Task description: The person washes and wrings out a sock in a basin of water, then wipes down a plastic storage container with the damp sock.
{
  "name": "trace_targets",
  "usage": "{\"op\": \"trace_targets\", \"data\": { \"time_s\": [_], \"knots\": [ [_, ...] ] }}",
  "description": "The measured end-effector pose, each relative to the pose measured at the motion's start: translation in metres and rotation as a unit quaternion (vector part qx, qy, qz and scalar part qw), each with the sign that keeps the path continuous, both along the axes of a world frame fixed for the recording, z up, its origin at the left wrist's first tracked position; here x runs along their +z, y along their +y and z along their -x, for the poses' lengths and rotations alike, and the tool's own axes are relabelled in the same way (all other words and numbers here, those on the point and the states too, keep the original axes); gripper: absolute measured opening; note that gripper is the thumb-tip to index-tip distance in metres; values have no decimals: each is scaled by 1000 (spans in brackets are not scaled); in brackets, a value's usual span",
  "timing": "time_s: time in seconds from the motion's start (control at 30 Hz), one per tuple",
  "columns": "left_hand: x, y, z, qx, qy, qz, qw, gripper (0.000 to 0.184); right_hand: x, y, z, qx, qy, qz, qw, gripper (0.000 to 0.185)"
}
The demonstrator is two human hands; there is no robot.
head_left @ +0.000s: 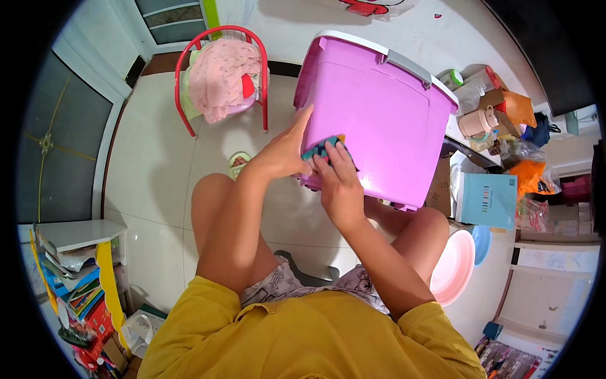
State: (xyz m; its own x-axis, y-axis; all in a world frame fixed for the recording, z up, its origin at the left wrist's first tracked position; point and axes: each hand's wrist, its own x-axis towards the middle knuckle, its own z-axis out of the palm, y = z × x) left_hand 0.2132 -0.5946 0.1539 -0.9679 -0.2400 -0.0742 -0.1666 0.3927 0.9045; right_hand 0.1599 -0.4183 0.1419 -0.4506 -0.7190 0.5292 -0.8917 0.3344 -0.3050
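A large pink plastic storage box (379,126) with a white-edged lid and a grey latch stands tilted in front of my knees. My left hand (290,151) steadies the box at its left edge, thumb pointing up along the side and the other fingers partly hidden. With my right hand (339,180) I press a folded teal and dark patterned cloth (320,148) against the box's near left part. A bit of orange shows at the cloth's top corner. Both hands are close together, nearly touching at the cloth.
A red-framed chair (265,82) holding a pink cloth (221,76) stands ahead on the left. To the right are a light blue box (487,199), a pink basin (464,268) and a cluttered low cabinet with a pink kettle (476,123). A bookshelf (76,234) stands at the lower left.
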Motion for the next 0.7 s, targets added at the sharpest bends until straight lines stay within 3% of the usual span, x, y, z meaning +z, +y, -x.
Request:
{"op": "trace_targets", "data": {
  "time_s": [0.1, 0.27, 0.7],
  "knots": [
    [-2, 1, -1, 6, 27, 38, 999, 126, 0, 4, -4, 11, -3, 1, 1000, 32],
    [4, 1, 0, -4, -14, -31, 999, 129, 3, -14, 17, 5, -9, 11, 1000, 34],
    [5, -2, -3, -19, -26, -40, 999, 131, -1, 7, -11, 13, -1, -12, 1000, 38]
  ]
}}
